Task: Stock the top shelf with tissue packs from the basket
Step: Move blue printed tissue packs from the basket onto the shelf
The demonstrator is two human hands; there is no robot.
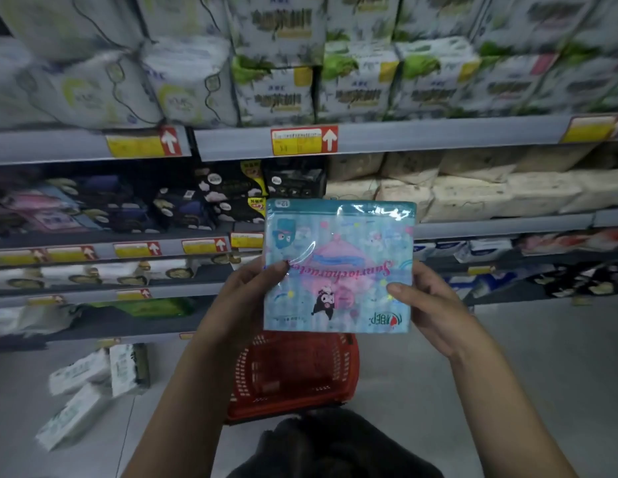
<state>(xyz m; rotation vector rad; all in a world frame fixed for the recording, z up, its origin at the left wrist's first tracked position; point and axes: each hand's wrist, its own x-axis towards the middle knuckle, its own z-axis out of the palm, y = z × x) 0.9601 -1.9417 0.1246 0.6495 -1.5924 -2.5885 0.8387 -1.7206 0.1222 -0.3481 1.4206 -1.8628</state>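
Spanning the upper frame: uppermost shelf in view [421, 134], crowded with white-and-green packs [276, 91], no gap evident from here. Red basket [293, 374] sits on the floor [507, 374], lower centre, directly below the held item. Tissue pack [338, 263] is at frame centre, flat face to camera, print upside down, wider axis roughly level. Left hand [245, 291] pinches its left edge, thumb on front; right hand [428, 305] grips the right edge likewise — equally near. The shelf lies up and forward of the pack — judged next: two-handed lift.
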